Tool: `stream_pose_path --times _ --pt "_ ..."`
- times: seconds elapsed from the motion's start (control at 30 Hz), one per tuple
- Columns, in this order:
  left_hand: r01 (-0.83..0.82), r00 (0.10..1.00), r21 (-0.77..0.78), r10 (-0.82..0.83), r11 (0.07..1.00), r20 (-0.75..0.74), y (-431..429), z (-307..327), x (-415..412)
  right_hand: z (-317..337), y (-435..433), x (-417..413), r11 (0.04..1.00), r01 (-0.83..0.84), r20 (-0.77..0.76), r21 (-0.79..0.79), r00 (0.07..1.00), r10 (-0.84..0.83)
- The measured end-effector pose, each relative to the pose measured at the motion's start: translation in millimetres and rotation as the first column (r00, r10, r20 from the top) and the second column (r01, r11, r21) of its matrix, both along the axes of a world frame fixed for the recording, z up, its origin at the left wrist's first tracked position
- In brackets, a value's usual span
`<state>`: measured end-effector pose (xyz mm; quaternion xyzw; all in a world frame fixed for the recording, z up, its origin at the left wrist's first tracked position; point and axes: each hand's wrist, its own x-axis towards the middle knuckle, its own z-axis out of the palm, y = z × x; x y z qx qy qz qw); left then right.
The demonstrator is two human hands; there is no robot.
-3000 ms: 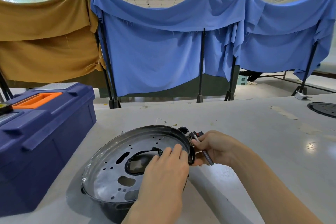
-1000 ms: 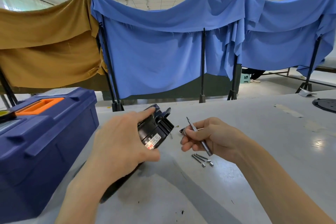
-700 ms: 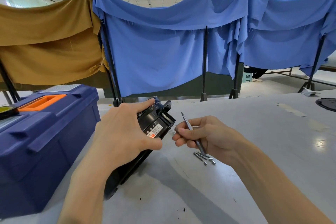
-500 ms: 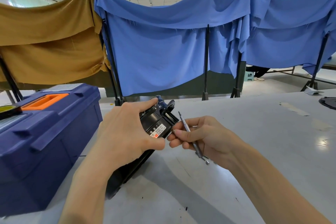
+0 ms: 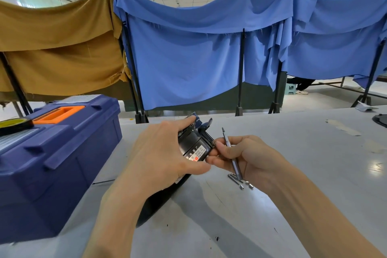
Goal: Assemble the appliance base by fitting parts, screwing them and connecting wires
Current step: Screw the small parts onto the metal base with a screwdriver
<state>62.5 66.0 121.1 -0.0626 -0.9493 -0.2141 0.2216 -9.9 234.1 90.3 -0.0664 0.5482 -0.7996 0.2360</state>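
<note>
the left hand (image 5: 163,153) comes in from the lower left with the forearm angled up across the counter (image 5: 293,132). it grasps the base (image 5: 193,142): its index finger lies stretched along the top edge, the thumb presses across the front face, and the palm covers most of the left side. the right hand (image 5: 251,157) comes in from the lower right, wrist low and the back of the hand turned up and outward. its fingers (image 5: 219,146) are curled round a thin metal driver (image 5: 231,152), which runs slantwise through the fist, tip pointing up and away, lower end sticking out below the palm. the tips of those same fingers touch the right corner of the base, and thumb meets thumb just below it.

the base is black and tipped up on its edge, leaning away towards the left. its lower rim rests on the counter under the left forearm. the raised end shows a square housing with ribs and a small clip-like tab at the top. a label (image 5: 196,153) with white print and a red patch sits on the face between the two thumbs.

a few short metal pins (image 5: 240,183) lie on the counter just under the right hand. a blue toolbox (image 5: 52,153) with an orange handle stands on the left, close to the base.
</note>
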Motion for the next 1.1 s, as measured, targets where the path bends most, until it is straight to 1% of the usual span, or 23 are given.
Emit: stream_pose_path --times 0.17,0.3,0.37,0.47,0.53,0.57,0.67,0.73,0.87,1.03,1.1 --pt "0.054 0.995 0.073 -0.06 0.996 0.085 -2.8 2.0 1.2 0.5 0.6 -0.2 1.0 0.005 0.013 -0.004 1.0 -0.005" --pt "0.048 0.982 0.234 -0.089 0.971 0.169 -11.8 4.5 2.9 2.8 1.2 0.3 1.0 0.017 0.058 -0.003 0.998 -0.016" --pt "0.083 0.966 0.308 -0.152 0.948 0.207 -20.2 3.4 2.5 4.0 1.0 1.1 1.0 0.022 0.08 -0.009 0.997 -0.021" --pt "0.15 0.939 0.309 -0.233 0.939 0.254 -27.3 1.9 4.7 4.4 -0.2 2.1 0.999 0.02 0.098 -0.027 0.995 -0.017" --pt "0.138 0.938 0.273 -0.215 0.952 0.273 -26.3 0.0 5.4 4.4 -0.2 1.5 0.999 0.033 0.109 -0.03 0.994 -0.03" --pt "0.126 0.947 0.248 -0.191 0.96 0.258 -24.1 -0.8 4.9 4.2 -0.1 1.1 0.999 0.039 0.114 -0.03 0.993 -0.035" --pt "0.092 0.981 0.185 -0.121 0.978 0.154 -19.0 -1.8 2.0 4.2 -0.8 1.2 0.997 0.041 0.108 -0.061 0.994 -0.035" --pt "0.084 0.987 0.198 -0.109 0.977 0.12 -19.3 -1.0 1.4 4.6 -0.5 1.7 0.996 0.046 0.067 -0.08 0.997 -0.04" --pt "0.089 0.989 0.233 -0.113 0.968 0.091 -21.5 0.0 2.3 7.5 0.6 5.8 0.996 0.073 -0.011 -0.052 0.997 -0.074" --pt "0.046 0.995 0.244 -0.065 0.969 0.073 -24.0 -0.3 0.5 7.2 -5.3 13.7 0.98 0.199 -0.099 -0.025 0.975 -0.201" --pt "0.04 0.998 0.267 -0.053 0.963 0.042 -24.6 -1.4 -0.4 5.1 -10.2 18.3 0.976 0.217 -0.155 0.004 0.965 -0.214"
